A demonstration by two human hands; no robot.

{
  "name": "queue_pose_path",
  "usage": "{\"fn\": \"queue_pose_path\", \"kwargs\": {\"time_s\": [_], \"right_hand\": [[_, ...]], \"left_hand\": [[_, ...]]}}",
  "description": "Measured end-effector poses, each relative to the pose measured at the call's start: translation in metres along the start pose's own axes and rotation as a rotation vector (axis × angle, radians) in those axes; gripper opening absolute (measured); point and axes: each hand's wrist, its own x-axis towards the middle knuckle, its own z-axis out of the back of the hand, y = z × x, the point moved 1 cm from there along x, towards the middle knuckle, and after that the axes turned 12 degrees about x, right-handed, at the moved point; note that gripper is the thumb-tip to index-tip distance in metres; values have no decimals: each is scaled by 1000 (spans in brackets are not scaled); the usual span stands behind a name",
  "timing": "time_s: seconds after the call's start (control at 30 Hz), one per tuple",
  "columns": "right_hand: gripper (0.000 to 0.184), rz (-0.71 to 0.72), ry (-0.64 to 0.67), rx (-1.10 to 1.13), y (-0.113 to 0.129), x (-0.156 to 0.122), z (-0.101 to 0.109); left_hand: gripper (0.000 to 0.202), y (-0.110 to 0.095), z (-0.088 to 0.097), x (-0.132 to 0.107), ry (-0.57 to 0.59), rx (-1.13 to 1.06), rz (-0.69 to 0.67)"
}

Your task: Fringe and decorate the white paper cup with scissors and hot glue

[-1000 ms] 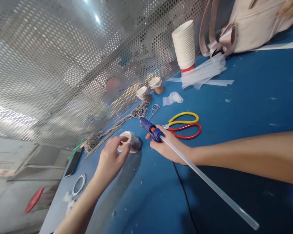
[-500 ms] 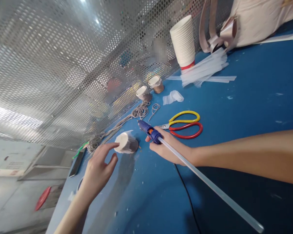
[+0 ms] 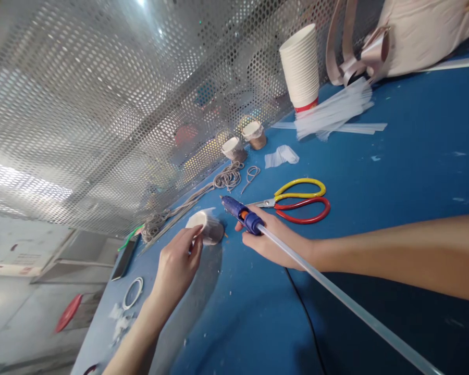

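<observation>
My right hand (image 3: 271, 237) is wrapped round a blue glue gun (image 3: 240, 212) lying low over the blue table (image 3: 394, 172). A long clear glue stick (image 3: 347, 302) runs out of its back toward the lower right. The gun's tip points at a small paper cup (image 3: 206, 227) lying on its side, part wrapped in grey cord. My left hand (image 3: 177, 263) pinches the cup's white rim between thumb and fingers.
Yellow-and-red scissors (image 3: 295, 200) lie just beyond the gun. Grey cord (image 3: 203, 190) trails along the perforated metal screen (image 3: 121, 104). Two small wrapped cups (image 3: 244, 140), a stack of paper cups (image 3: 300, 67), clear sticks (image 3: 336, 112), a beige bag (image 3: 418, 31) and a phone (image 3: 125, 251) also sit here.
My left hand let go of the cup half a second ago with fingers spread, and now grips its rim again. The cup has turned slightly. The right hand and glue gun barely moved.
</observation>
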Motion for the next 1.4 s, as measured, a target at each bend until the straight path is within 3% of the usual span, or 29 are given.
{"fn": "queue_pose_path", "kwargs": {"time_s": [0.13, 0.23, 0.37, 0.47, 0.53, 0.67, 0.87, 1.07, 1.17, 1.4], "right_hand": [[21, 35, 47, -11, 0, -4, -1], [20, 93, 91, -42, 2, -6, -1], [18, 327, 190, -174, 8, -10, 3], [15, 539, 286, -289, 11, -11, 7], [13, 570, 351, -348, 12, -13, 8], [9, 498, 438, -432, 12, -14, 9], [7, 454, 416, -482, 10, -14, 10], [8, 418, 389, -492, 7, -13, 12], [9, 421, 391, -496, 7, -12, 12], [10, 390, 433, -531, 8, -13, 11]], "left_hand": [[32, 6, 3, 3, 40, -35, 105], [31, 11, 11, 8, 76, -170, 277], [31, 14, 20, 11, 146, -453, 487], [30, 14, 20, 10, 110, -619, 562], [26, 14, 18, 9, 81, -667, 583], [19, 12, 15, 7, 80, -685, 569], [21, 12, 17, 6, 205, -670, 494], [35, 13, 17, 1, 296, -575, 294], [30, 11, 15, -3, 269, -510, 239], [20, 11, 12, -4, 242, -535, 287]]}}
